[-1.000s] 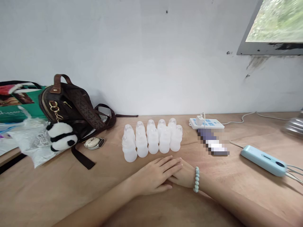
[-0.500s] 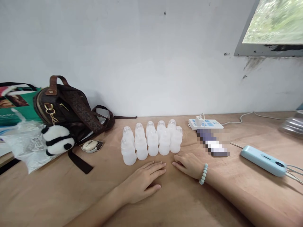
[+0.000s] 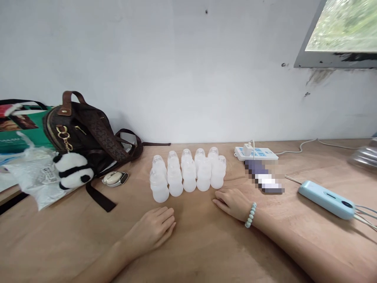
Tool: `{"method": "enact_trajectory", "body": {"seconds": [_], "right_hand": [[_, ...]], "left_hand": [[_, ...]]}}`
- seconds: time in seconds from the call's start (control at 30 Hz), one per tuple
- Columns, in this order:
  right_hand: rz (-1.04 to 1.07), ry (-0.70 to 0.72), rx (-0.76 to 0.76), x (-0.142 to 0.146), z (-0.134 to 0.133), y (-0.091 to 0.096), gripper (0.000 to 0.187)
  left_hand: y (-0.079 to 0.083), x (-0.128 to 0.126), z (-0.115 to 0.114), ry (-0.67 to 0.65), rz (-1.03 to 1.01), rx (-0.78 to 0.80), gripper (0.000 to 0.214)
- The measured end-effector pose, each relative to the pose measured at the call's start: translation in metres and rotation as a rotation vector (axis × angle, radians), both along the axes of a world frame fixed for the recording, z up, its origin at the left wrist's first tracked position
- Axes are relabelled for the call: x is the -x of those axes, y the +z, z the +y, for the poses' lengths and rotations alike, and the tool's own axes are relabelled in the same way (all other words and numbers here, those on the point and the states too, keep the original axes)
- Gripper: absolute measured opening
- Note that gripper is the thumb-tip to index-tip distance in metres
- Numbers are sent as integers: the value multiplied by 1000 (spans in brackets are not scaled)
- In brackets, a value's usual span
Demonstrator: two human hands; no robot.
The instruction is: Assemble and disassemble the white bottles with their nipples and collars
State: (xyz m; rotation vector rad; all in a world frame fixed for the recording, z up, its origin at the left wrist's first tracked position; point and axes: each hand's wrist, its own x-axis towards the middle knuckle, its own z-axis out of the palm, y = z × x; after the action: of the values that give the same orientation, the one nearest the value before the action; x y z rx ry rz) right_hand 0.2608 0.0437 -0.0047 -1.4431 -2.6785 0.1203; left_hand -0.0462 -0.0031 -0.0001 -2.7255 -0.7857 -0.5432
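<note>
Two rows of small frosted white baby bottles with clear domed caps [image 3: 189, 179] stand upright and close together at the middle of the table. In front of the left-most bottles, my left hand [image 3: 151, 228] rests on the wood, its fingers curled in and pressed together around nothing visible. Nearer the right end of the rows lies my right hand [image 3: 232, 202], wearing a bracelet of pale blue beads [image 3: 250, 215]. Its thumb and index finger stretch out along the table, and nothing shows in it. Neither hand touches a bottle.
A brown backpack [image 3: 88, 129] with a panda plush [image 3: 75, 171] sits left, beside a beige computer mouse [image 3: 114, 178]. Right are a white power strip [image 3: 265, 153], a blurred-out flat object [image 3: 263, 177], a light blue device [image 3: 325, 199] and cables. The wall [image 3: 191, 86] stands behind.
My left hand has drawn back to the left, away from the right hand, and its flat, spread fingers have curled in. My right hand and the bottles stay in place; the view shifts slightly.
</note>
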Motion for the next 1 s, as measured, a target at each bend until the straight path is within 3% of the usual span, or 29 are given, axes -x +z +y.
{"method": "enact_trajectory", "body": {"seconds": [0.1,0.17,0.27,0.47,0.63,0.77,0.9,1.0], "right_hand": [[5,-5,5,0,-1,0,28],[7,-8,6,1,-1,0,28],[6,-14,7,1,-2,1,29],[-6,-28,9,2,-2,1,29],[6,-42,33,1,-1,0,28],[70,-50,66,1,-1,0,27],[206,-53,116,2,-2,2,24],[369,-44,183,6,-6,3,25]], "left_hand": [[2,11,-5,66,-221,149,32],[1,16,-5,229,-528,260,33],[-2,18,4,522,-929,295,36],[-1,4,29,681,-1015,392,68],[2,-3,32,696,-1009,541,50],[1,-3,12,671,-1022,594,47],[-4,-6,-16,417,-1034,814,47],[-4,-13,-23,235,-946,972,45]]}}
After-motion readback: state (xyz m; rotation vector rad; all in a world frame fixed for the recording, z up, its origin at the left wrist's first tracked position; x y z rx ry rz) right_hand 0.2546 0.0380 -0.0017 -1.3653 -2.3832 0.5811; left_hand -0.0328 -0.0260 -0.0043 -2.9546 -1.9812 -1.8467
